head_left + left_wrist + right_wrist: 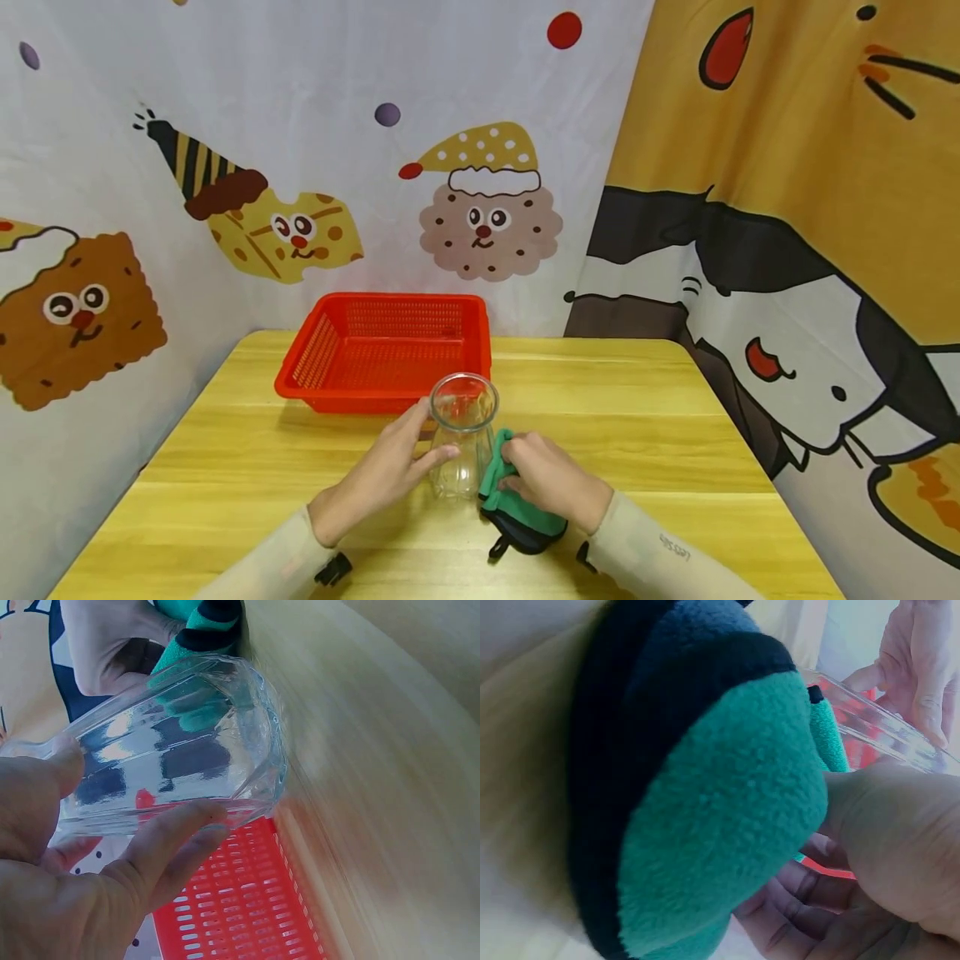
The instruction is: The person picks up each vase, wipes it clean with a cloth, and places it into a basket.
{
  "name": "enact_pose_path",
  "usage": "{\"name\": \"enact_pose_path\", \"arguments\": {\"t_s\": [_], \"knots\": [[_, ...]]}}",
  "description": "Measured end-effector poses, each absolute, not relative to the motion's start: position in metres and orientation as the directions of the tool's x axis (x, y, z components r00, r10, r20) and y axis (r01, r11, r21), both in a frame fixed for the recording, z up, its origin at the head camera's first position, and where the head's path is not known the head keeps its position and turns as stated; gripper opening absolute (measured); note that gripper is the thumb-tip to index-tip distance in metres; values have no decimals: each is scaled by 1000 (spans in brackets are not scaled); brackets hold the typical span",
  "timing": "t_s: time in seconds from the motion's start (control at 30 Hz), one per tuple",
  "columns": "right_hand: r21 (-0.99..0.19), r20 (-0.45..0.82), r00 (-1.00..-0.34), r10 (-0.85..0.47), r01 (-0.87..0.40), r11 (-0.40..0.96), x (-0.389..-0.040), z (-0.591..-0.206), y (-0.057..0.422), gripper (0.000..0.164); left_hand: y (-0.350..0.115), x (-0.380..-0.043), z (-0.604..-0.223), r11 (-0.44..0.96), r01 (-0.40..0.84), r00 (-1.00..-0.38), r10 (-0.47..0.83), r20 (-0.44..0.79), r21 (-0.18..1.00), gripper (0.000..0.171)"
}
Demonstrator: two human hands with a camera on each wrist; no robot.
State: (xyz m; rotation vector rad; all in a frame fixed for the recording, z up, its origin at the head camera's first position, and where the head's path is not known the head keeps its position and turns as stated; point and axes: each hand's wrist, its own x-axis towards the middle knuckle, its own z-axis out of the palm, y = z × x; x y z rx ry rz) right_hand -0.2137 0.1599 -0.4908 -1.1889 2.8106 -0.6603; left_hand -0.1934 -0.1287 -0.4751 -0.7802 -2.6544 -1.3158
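My left hand (378, 477) holds a clear glass vase (456, 477), thumb on the near side and fingers around the far side. The vase has its round mouth upward, and its ribbed base shows in the left wrist view. On the other side of the vase, my right hand (558, 482) grips a green cleaning cloth (525, 510) with black edging and a small black loop. Part of the cloth lies right against the glass. In the right wrist view, the fluffy cloth (727, 795) bunches out beside the thumb and curled fingers.
A red plastic basket (300, 392) with perforated walls stands just behind the vase, toward the left. Everything is on a yellow wood-grain table (630, 400). Cartoon-printed curtains (315, 50) hang behind the table and along its sides.
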Motion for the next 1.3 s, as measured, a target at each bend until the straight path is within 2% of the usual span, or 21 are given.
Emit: {"name": "enact_pose_path", "arguments": {"t_s": [0.13, 0.37, 0.7, 0.93, 1.3], "knots": [[-379, 91, -745, -661, -640, 669, -209, -477, 154, 17, -128, -194, -474, 495, 462, -870, 415, 267, 736, 78], [-400, 91, -763, -641, -617, 678, -209, -485, 156, 18, -129, -194, -473, 506, 427, -883, 413, 225, 749, 83], [-394, 133, -766, -629, -623, 675, -209, -488, 156, 20, -128, -194, -471, 502, 450, -875, 413, 253, 739, 80], [-433, 135, -768, -626, -614, 660, -208, -491, 160, 19, -127, -193, -474, 508, 446, -879, 405, 252, 737, 81], [-504, 207, -777, -594, -605, 616, -204, -500, 164, 33, -126, -192, -472, 515, 460, -872, 417, 257, 723, 80]]}}
